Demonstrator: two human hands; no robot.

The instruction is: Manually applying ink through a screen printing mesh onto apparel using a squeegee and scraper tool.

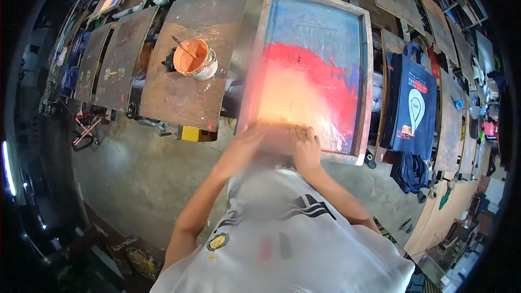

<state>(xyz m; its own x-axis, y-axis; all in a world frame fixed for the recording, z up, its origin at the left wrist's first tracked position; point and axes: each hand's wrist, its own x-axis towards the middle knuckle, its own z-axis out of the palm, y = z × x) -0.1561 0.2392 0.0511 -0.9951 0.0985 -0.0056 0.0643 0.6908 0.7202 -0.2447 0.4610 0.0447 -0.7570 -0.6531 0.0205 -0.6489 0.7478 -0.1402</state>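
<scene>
A wooden-framed printing screen [367, 87] lies in front of me, its blue mesh smeared with red and orange ink [304, 84]. At its near end, both my hands grip a wide bar that looks like a squeegee [278, 137], partly blurred. My left hand [245, 144] is on the bar's left end, smeared by motion, with its fingers bent over it. My right hand [305, 145] holds the right end, fingers curled over the top. The bar's lower edge meets the orange ink.
Left of the screen, a bucket of orange ink [205, 64] with a stick in it stands on a brown board [179, 95]. Navy printed bags [412, 97] lie on a board to the right. More boards line the racks. A yellow box [191, 133] sits below the left board.
</scene>
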